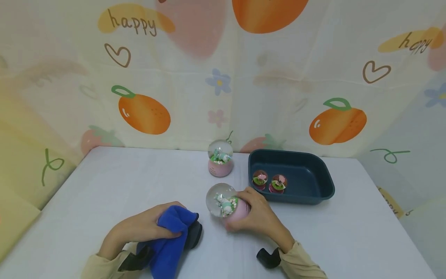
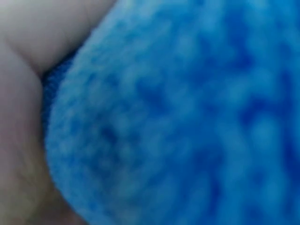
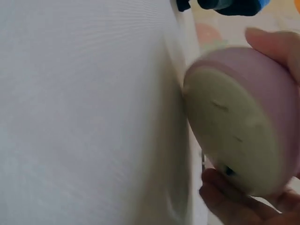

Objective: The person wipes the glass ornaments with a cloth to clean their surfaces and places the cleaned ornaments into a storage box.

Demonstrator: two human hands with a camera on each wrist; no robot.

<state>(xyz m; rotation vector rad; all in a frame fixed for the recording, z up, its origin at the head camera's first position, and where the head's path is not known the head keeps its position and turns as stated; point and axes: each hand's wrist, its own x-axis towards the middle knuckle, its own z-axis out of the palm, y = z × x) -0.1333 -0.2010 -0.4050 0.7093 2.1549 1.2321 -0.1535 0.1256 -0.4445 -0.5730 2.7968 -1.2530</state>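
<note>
My right hand (image 1: 258, 213) grips a snow globe (image 1: 221, 199) by its pink base, tilted so the glass ball points left. In the right wrist view the pale underside of the base (image 3: 229, 131) faces the camera, close over the white tabletop. My left hand (image 1: 150, 224) holds a bundled blue cloth (image 1: 174, 224), which drapes down from the fingers. Blue fabric (image 2: 178, 117) fills most of the left wrist view. A second snow globe (image 1: 220, 159) with a pink base stands upright farther back.
At the back right sits a dark blue tray (image 1: 310, 199). Two small globes, a left one (image 1: 259, 179) and a right one (image 1: 278, 183), lie in its left part. A printed curtain (image 1: 271, 85) hangs behind the white table (image 1: 146, 174).
</note>
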